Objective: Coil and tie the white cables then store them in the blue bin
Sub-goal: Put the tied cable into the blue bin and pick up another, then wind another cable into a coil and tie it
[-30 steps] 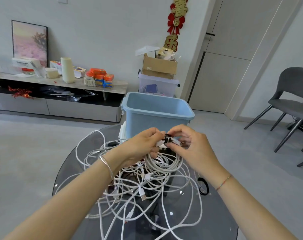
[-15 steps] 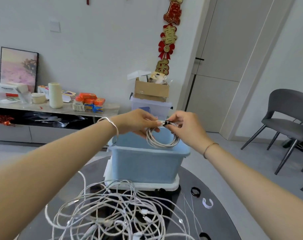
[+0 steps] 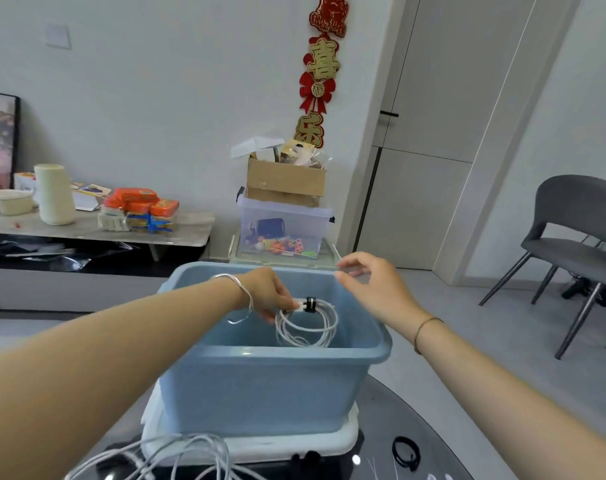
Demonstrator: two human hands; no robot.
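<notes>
The blue bin (image 3: 260, 389) stands on a white lid on the dark round table. My left hand (image 3: 268, 294) reaches inside the bin and pinches a coiled white cable (image 3: 306, 325) bound with a black tie (image 3: 309, 304); the coil hangs within the bin's walls. Over the bin's right rim hovers my right hand (image 3: 371, 285), fingers loosely spread and holding nothing. A tangle of loose white cables (image 3: 177, 457) lies on the table in front of the bin, partly cut off by the frame's lower edge.
Black ties (image 3: 405, 453) lie on the table at the right. Behind the bin stand a clear storage box (image 3: 282, 226) with a cardboard box on top, a low shelf (image 3: 97, 225) with items at the left, and a grey chair (image 3: 578, 244) at the right.
My left hand has lowered the tied coil down into the bin. My right hand has let go of it and lifted away to the right. The view has tilted upward.
</notes>
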